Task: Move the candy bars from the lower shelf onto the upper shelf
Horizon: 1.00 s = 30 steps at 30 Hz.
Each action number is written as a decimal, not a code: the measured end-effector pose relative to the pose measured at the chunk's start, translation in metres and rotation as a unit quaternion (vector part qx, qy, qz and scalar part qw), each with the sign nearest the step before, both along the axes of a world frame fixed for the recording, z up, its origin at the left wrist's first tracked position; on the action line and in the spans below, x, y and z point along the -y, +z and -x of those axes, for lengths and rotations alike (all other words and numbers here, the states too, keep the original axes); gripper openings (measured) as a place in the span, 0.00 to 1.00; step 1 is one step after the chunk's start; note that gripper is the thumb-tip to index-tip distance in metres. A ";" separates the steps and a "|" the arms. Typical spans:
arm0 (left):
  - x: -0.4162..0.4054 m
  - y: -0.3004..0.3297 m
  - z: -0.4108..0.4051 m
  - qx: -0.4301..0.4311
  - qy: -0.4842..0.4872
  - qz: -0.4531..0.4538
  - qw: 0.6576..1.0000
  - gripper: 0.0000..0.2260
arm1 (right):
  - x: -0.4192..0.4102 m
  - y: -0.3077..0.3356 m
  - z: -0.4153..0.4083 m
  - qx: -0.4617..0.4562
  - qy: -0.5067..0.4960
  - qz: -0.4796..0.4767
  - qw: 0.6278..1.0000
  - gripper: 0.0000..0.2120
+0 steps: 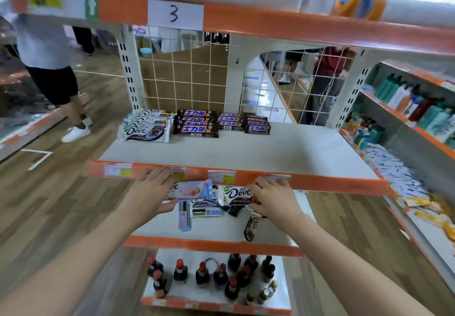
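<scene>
1. Under the orange front lip (320,182) of the upper shelf (283,150), both hands reach into the lower shelf (221,229). The left hand (152,190) has its fingers closed around a pale pink-and-blue Dove bar (190,190); the right hand (273,198) has its fingers closed on a dark Dove bar (237,195).
2. Several loose bars (204,211) lie just below the held ones, and one dark bar (251,228) lies tilted near the front edge of the lower shelf.
3. Risk, as I judge it: the lip hangs directly over the hands, so lifting straight up could knock knuckles or a bar against it and loosen the grip.
4. Another risk: the right wrist is close to the tilted bar and could sweep it off the front edge onto the bottles (221,276) below.
5. Open room is good: the front and right part of the upper shelf is bare, while the stacked Dove packs (145,128) and the Snickers bars (199,124) stay at the back left, well apart from the lip.
6. Pulling the hands toward the body first, then up, seems the safe way.
</scene>
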State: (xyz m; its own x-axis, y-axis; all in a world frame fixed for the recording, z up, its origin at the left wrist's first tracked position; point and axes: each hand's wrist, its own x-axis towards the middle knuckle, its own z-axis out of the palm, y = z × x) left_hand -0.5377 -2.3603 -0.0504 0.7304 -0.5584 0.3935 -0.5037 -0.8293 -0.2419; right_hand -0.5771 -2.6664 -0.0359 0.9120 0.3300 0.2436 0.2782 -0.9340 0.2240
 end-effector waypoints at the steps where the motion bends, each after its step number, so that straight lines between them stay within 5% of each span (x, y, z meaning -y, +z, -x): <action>1: -0.001 0.004 -0.003 0.002 0.002 0.004 1.000 0.17 | 0.000 0.004 -0.004 0.009 -0.003 0.000 1.000 0.24; 14: -0.018 0.041 -0.054 0.019 0.011 0.038 0.999 0.23 | -0.016 0.051 -0.059 -0.017 -0.019 0.032 0.999 0.23; 24: -0.055 0.045 -0.099 0.010 0.033 0.044 0.998 0.21 | -0.042 0.045 -0.104 0.071 -0.003 0.014 0.997 0.24; 30: -0.073 0.046 -0.124 0.003 0.027 0.051 0.998 0.21 | -0.063 0.049 -0.121 0.014 0.000 -0.013 1.000 0.21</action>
State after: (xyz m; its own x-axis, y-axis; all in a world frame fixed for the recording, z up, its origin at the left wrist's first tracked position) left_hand -0.4140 -2.2875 -0.0044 0.7557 -0.4749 0.4510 -0.4556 -0.8759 -0.1589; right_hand -0.4560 -2.6038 0.0136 0.9042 0.3237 0.2785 0.2725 -0.9396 0.2072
